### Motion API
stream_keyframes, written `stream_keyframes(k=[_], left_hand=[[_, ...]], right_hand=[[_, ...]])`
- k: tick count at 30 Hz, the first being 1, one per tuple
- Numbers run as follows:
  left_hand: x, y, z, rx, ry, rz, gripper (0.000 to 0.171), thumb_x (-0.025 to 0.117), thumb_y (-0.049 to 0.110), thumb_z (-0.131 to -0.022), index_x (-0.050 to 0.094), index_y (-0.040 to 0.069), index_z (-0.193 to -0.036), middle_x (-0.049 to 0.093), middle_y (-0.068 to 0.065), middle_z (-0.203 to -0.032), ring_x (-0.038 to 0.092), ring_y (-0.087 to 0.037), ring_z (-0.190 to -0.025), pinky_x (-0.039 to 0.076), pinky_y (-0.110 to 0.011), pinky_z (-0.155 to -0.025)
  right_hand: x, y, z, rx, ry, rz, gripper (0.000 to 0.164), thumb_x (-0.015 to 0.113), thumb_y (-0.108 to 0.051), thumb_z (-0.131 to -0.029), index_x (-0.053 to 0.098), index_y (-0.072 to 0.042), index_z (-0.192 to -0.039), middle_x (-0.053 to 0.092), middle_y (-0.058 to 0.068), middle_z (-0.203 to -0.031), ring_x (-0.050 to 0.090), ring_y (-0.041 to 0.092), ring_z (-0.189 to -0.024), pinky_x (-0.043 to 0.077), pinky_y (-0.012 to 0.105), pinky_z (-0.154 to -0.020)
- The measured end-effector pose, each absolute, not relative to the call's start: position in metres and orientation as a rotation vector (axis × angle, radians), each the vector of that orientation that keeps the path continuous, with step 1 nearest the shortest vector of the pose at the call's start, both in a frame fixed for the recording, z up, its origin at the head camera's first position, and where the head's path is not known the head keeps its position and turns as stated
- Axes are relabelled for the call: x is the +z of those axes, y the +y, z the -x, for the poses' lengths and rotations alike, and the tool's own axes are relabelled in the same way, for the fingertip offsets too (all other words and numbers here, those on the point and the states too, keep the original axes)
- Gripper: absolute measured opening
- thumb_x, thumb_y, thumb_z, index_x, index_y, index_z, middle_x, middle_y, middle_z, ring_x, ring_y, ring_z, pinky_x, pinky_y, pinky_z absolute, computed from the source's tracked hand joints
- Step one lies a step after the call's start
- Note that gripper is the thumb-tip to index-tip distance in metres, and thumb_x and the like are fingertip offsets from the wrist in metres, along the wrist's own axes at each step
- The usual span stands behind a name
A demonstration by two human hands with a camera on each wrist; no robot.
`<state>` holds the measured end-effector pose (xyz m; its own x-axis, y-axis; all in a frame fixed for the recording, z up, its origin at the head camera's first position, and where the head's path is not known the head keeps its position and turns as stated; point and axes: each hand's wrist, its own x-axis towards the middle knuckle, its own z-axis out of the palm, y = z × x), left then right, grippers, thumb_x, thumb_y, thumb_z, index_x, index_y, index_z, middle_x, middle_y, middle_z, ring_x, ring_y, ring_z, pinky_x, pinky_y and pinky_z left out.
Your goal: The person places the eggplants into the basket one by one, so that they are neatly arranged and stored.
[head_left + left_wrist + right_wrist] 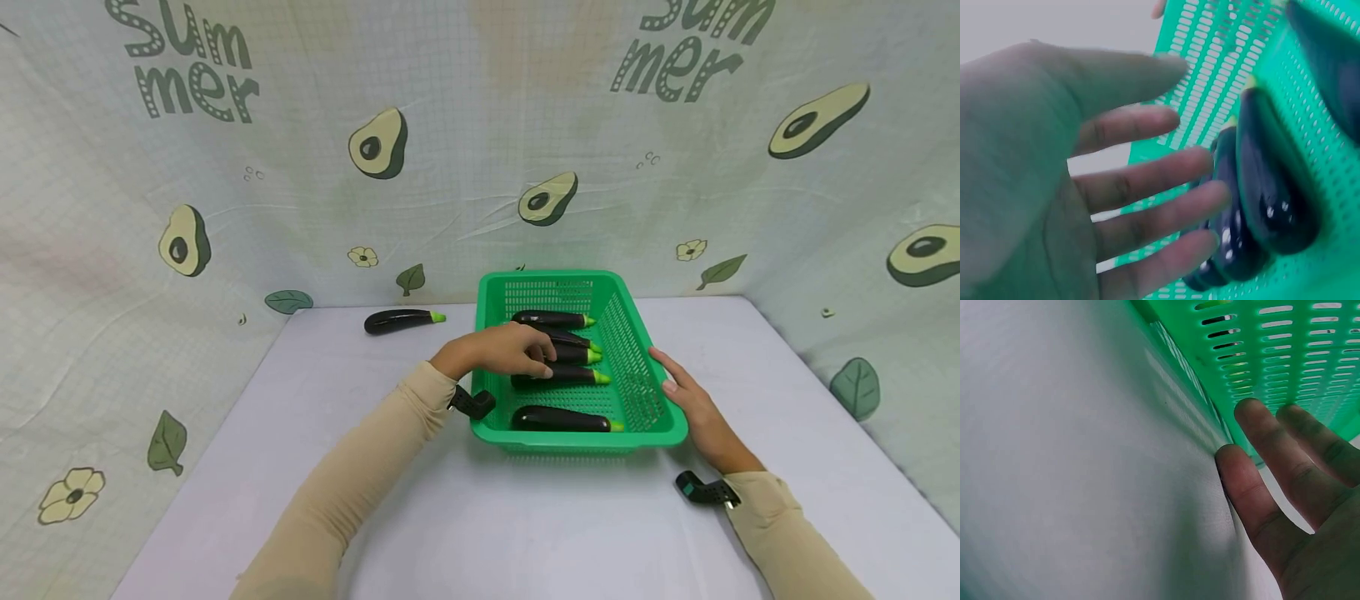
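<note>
Several dark, glossy eggplants lie in a green plastic basket [585, 439], roughly side by side, with bright green stem ends to the right. The nearest eggplant [561, 418] lies apart from the others by the front wall. Over the middle of the basket is my left hand [508, 348], partly hiding some eggplants. Its fingers [1154, 209] are spread and hold nothing in the left wrist view, close to an eggplant [1272, 178]. My right hand [701, 417] rests at the basket's right side, its fairly straight fingers [1291, 462] against the outside of the slotted wall.
Another eggplant [401, 320] lies on the white-covered table [525, 533], behind and left of the basket. A patterned cloth [450, 167] with avocados and lettering hangs behind the table and along its sides. Black bands are on both wrists.
</note>
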<state>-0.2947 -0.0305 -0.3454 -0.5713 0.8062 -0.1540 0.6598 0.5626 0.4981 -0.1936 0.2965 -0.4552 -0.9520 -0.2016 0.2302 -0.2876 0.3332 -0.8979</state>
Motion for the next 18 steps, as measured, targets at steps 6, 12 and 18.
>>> stream_keyframes(k=[6, 12, 18], left_hand=[[-0.338, -0.050, 0.300, 0.673, 2.399, -1.202, 0.032, 0.060, 0.031, -0.102, 0.065, 0.014, -0.129, 0.066, 0.002, -0.119, 0.061, -0.009, -0.106, 0.050, -0.029, -0.087], [-0.331, -0.071, 0.303, 0.756, 2.463, -1.196, 0.033, 0.058, 0.030, -0.104, 0.066, 0.012, -0.129, 0.064, 0.004, -0.122, 0.061, -0.010, -0.101, 0.050, -0.032, -0.086], [-0.327, -0.089, 0.307, 0.896, 2.494, -1.166, 0.029, 0.057, 0.029, -0.104, 0.067, 0.014, -0.126, 0.069, 0.002, -0.108, 0.066, -0.017, -0.096, 0.052, -0.033, -0.083]], right_hand=[[-0.455, 0.297, 0.193, 1.701, -2.491, -0.474, 0.054, 0.033, -0.029, -0.110, 0.021, -0.023, -0.162, 0.010, 0.013, -0.166, 0.005, 0.038, -0.149, 0.006, 0.069, -0.109], [-0.456, 0.298, 0.193, 1.695, -2.499, -0.461, 0.053, 0.033, -0.029, -0.110, 0.022, -0.025, -0.162, 0.011, 0.011, -0.166, 0.006, 0.033, -0.150, 0.007, 0.066, -0.110], [-0.459, 0.298, 0.195, 1.697, -2.496, -0.477, 0.053, 0.032, -0.029, -0.110, 0.021, -0.026, -0.162, 0.009, 0.012, -0.166, 0.004, 0.035, -0.150, 0.006, 0.064, -0.111]])
